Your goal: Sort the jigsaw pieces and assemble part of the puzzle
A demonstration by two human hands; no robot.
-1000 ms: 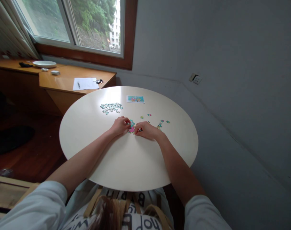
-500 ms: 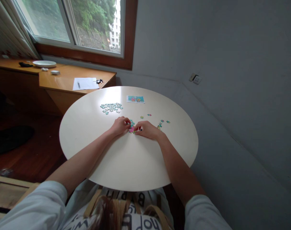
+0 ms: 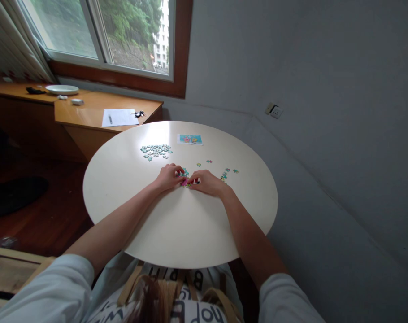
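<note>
A small partly joined jigsaw puzzle [image 3: 184,181], pink and teal, lies on the white oval table [image 3: 177,224] between my two hands. My left hand [image 3: 169,176] rests at its left side, fingers bent and closed on the puzzle's pink pieces. From the right, my right hand [image 3: 206,181] pinches the puzzle's edge with thumb and fingertips. My fingers cover much of it, so single pieces there are hard to make out. Just beyond the right hand are a yellow-green piece [image 3: 199,164] and a pink-blue piece [image 3: 209,161].
Many loose teal puzzle pieces [image 3: 156,151] lie at the table's back left. A picture card [image 3: 189,139] sits at the back. Several more pieces [image 3: 224,176] are right of my right hand. A wooden desk [image 3: 89,105] with paper [image 3: 119,117] and keys [image 3: 140,114] adjoins behind.
My left fingertips have shifted slightly toward me, onto the pink part of the puzzle. The right hand stays almost in place, and the loose pieces have not moved.
</note>
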